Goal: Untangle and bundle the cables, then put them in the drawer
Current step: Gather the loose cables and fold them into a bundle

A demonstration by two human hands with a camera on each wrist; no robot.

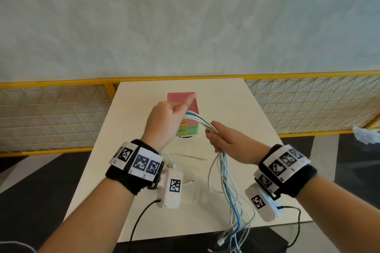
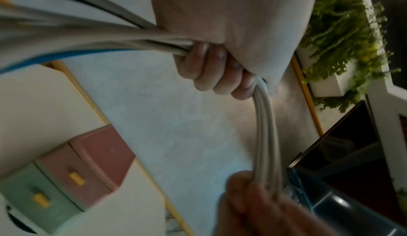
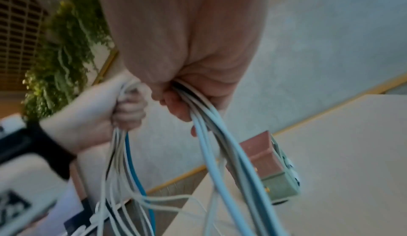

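Observation:
A bundle of white and blue cables [image 1: 202, 122] runs between both hands above the white table [image 1: 236, 113]. My left hand [image 1: 164, 121] grips one end, fingers [image 2: 209, 65] curled round the strands and the index finger sticking out. My right hand [image 1: 223, 139] grips the bundle lower down, with the cables [image 3: 220, 152] coming out under its fingers [image 3: 176, 109]. The loose lengths [image 1: 231, 195] hang from it over the table's near edge. Behind the hands stands the small drawer unit [image 1: 190, 104]: a pink top, a pink drawer and a green drawer, both pushed in, with yellow handles [image 2: 77, 179].
Two thin white cables [image 1: 193, 157] lie on the table under the hands. A yellow mesh fence [image 1: 308, 104] runs behind and beside the table. Crumpled white material [image 1: 365, 134] sits at far right. Green plants [image 2: 343, 36] hang off to the side.

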